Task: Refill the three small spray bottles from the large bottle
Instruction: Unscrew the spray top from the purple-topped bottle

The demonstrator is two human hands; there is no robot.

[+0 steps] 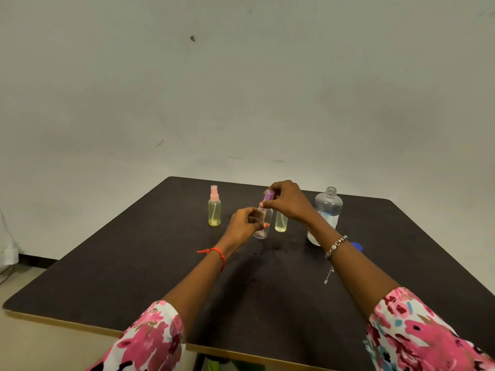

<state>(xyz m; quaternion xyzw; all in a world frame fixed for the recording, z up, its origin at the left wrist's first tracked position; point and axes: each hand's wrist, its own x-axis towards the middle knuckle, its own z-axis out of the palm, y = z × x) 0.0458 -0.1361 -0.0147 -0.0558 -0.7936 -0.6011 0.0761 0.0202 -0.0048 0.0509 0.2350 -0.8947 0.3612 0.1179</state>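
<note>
My left hand (245,223) grips the body of a small clear pinkish spray bottle (263,226) that stands on the dark table (134,263). My right hand (288,200) pinches that bottle's purple spray cap (268,195) at the top. Just behind it stands a small yellowish spray bottle (281,223), its top hidden by my right hand. A third small yellow-green spray bottle (214,208) with a pink spray head stands apart to the left. The large clear bottle (328,210) stands at the right with its neck uncapped, partly behind my right forearm.
A blue cap (357,246) lies on the table beside the large bottle, mostly behind my right wrist. The table's far edge runs close behind the bottles, with a plain wall beyond. A white plug and cables sit on the floor at far left (9,253).
</note>
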